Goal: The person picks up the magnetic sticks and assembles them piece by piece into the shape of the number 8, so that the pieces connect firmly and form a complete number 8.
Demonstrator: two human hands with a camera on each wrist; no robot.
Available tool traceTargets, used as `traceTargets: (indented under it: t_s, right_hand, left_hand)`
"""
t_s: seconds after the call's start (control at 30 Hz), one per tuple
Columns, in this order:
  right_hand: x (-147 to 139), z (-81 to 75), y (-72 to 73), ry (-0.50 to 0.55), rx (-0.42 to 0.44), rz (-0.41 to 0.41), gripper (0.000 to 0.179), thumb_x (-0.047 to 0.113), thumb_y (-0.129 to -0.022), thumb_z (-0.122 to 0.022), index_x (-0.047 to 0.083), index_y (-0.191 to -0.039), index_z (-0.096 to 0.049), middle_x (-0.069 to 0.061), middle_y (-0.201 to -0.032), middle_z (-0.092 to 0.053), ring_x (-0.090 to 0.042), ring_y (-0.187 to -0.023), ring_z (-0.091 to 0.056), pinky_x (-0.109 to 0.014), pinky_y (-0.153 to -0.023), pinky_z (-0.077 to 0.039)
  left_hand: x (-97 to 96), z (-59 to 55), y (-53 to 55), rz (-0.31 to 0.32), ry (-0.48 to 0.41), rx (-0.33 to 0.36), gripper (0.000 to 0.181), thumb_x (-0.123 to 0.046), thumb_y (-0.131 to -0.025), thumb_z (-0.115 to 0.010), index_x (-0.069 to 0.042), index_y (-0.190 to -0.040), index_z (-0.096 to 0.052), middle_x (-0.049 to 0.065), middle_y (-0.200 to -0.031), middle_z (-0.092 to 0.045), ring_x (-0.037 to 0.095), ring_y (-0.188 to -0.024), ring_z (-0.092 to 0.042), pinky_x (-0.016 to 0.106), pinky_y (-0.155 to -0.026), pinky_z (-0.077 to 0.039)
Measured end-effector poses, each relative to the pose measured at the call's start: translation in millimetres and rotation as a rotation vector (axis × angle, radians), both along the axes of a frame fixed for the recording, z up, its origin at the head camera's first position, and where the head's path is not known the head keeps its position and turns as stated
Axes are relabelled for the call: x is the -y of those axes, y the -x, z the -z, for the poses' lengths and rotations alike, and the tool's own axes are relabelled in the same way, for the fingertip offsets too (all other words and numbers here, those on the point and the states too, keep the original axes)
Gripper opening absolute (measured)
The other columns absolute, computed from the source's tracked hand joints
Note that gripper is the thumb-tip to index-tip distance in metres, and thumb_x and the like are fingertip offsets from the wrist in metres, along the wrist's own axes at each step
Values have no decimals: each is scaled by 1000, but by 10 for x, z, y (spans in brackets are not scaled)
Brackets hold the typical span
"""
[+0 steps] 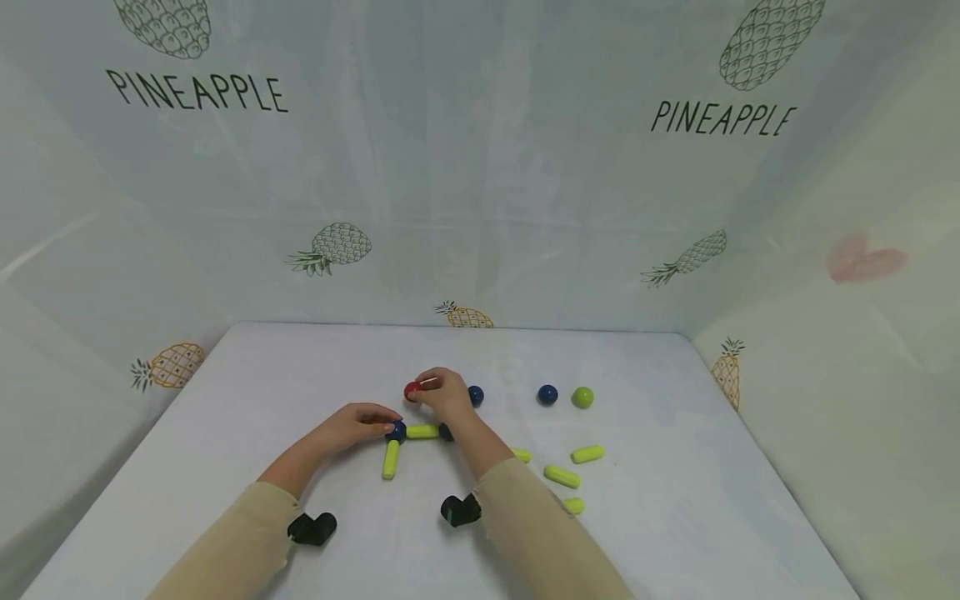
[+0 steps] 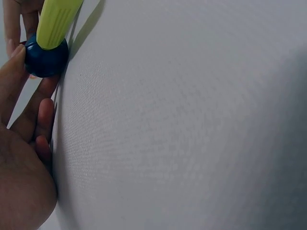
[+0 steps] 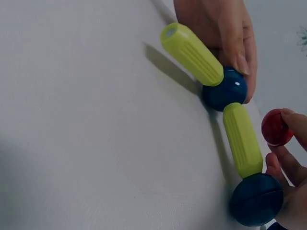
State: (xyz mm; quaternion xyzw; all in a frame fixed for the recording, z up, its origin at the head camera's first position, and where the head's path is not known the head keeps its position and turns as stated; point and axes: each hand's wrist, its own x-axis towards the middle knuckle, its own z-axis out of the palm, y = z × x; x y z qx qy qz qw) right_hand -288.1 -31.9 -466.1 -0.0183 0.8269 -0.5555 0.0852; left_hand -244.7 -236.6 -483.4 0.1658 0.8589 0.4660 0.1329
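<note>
My left hand (image 1: 357,423) pinches a blue ball (image 2: 45,57) between thumb and fingers, low against the white table. Two yellow-green rods join this ball: one rod (image 1: 390,460) points toward me, the other rod (image 3: 243,141) runs right to a second blue ball (image 3: 256,200). Ball and rod together form a bent chain. Just beyond the chain, my right hand (image 1: 448,397) holds a red ball (image 3: 277,127) between thumb and fingertips. In the head view, the right wrist partly covers the second blue ball.
Behind the right hand sits a loose blue ball (image 1: 476,396). Farther right are another blue ball (image 1: 547,395) and a green ball (image 1: 583,397). Several loose rods, among them one rod (image 1: 562,477), lie right of the right forearm, which partly hides some. A pineapple-print curtain (image 1: 480,167) surrounds the table (image 1: 675,517).
</note>
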Motion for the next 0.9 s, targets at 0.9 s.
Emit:
traceTargets:
  t_s: [0.9]
  right_hand:
    - [-246,-186,-427,116,-25,-50,24,17,-80,-81,14,-101,-70,2,-93,-68,-14,-88,-61,-28,-78,-54]
  left_hand:
    - [-15,40,23,-45,14,55,34,-28,-95,-64,-5,-120,-68,10,-118,-66,30,-114,-56,57,-101,-38]
